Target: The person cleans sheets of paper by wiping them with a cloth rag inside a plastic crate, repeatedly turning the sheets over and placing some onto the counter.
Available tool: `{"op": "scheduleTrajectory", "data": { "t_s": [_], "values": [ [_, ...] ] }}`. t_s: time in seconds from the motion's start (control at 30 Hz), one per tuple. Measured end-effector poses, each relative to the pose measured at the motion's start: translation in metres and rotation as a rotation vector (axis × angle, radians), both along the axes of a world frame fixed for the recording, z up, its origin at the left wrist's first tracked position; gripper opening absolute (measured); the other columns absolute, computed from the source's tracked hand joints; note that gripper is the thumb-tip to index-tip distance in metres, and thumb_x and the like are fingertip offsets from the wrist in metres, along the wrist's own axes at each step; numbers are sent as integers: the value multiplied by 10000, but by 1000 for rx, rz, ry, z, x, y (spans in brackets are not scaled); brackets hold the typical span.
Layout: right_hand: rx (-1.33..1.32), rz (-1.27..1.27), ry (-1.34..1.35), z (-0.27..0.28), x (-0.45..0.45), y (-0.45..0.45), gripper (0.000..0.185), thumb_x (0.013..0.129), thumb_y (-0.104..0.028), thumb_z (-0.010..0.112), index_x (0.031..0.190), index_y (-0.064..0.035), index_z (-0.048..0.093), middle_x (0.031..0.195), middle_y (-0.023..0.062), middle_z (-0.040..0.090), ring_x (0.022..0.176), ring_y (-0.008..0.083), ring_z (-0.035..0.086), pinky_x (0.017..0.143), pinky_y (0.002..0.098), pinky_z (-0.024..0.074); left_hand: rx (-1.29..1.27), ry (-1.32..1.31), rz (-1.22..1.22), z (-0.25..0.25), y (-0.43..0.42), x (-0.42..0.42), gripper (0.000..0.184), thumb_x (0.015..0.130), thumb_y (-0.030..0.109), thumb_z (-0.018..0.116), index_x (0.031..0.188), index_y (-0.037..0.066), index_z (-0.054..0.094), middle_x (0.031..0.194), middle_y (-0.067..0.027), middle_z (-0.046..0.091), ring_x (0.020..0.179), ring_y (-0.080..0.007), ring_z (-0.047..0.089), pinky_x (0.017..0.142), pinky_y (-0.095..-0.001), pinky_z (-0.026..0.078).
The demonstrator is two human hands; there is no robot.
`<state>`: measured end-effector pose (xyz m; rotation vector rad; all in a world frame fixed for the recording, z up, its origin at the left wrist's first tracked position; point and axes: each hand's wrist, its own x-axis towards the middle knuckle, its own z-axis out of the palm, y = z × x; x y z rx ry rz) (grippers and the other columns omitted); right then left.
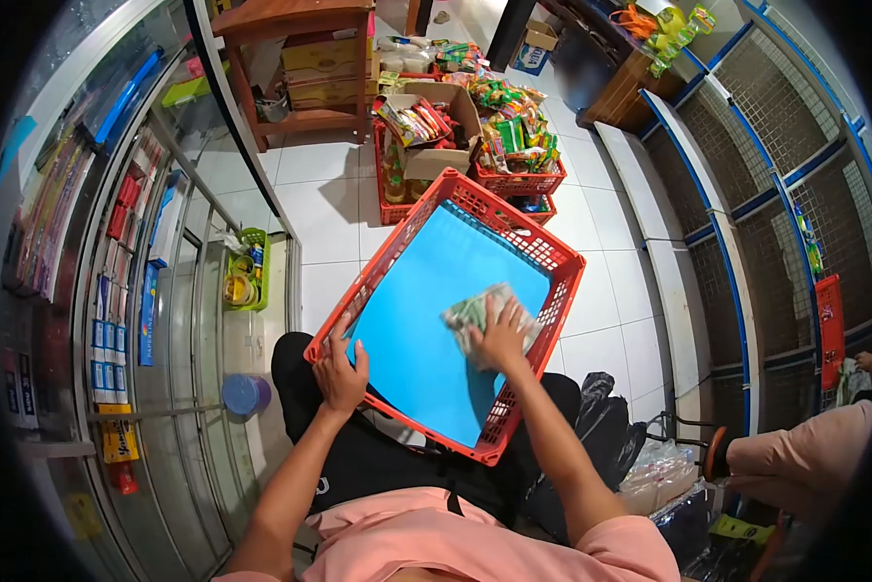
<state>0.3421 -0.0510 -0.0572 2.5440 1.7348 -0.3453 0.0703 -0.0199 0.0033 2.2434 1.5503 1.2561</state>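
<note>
A red plastic crate [549, 335] with latticed walls rests tilted across my lap. Its bottom is covered by a bright blue sheet [412, 320]. My left hand [341, 376] grips the crate's left rim near the front corner, thumb on the inner side. Inside the crate, my right hand [499, 335] holds a crumpled, pale patterned cloth [470, 315] against the right part of the blue sheet. The cloth hides some of the sheet, and part of it bunches out beyond my fingers.
Ahead on the tiled floor stand red crates of packaged snacks [518, 145] and a cardboard box [446, 107]. A glass display case [126, 291] lines the left. Shelving with wire-mesh backing [737, 194] is on the right, where another person's leg [795, 451] shows. Black plastic bags [601, 436] lie beside me.
</note>
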Motion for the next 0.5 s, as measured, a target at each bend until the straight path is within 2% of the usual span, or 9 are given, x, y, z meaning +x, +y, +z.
{"op": "scheduleTrajectory", "data": {
  "t_s": [0.07,0.13,0.3,0.4,0.5],
  "values": [
    [-38,101,40,7,-33,-24,734,825,-509,374,1385,-124,95,1382,302,1,1265,487,33,918,665,149,-38,11,3,3,-2,0,412,787,73,503,1191,56,421,729,-130,615,496,-292,554,441,-367,390],
    [-89,214,4,12,-65,-42,745,810,-511,401,1387,-149,99,1394,279,-10,1275,469,15,926,658,146,-67,28,2,6,-1,-1,413,786,73,502,1191,60,421,745,-132,619,508,-293,563,439,-365,391],
    [-106,383,149,35,-87,-48,744,795,-523,421,1385,-179,126,1406,250,-5,1282,453,30,935,644,150,-48,67,-17,2,0,-4,420,782,66,500,1194,63,419,737,-129,615,520,-285,567,437,-363,395],
    [-83,321,86,16,-55,-19,729,788,-533,428,1380,-198,163,1412,235,20,1285,444,52,938,635,161,-112,88,-25,1,0,-5,425,778,63,503,1195,62,418,739,-126,616,528,-285,570,444,-364,401],
    [108,-36,74,-1,-11,23,709,792,-493,439,1367,-154,202,1396,261,78,1272,455,94,947,628,143,-164,108,-37,3,0,-5,431,774,61,505,1196,61,417,741,-124,616,536,-285,572,451,-365,407]
  ]
}}
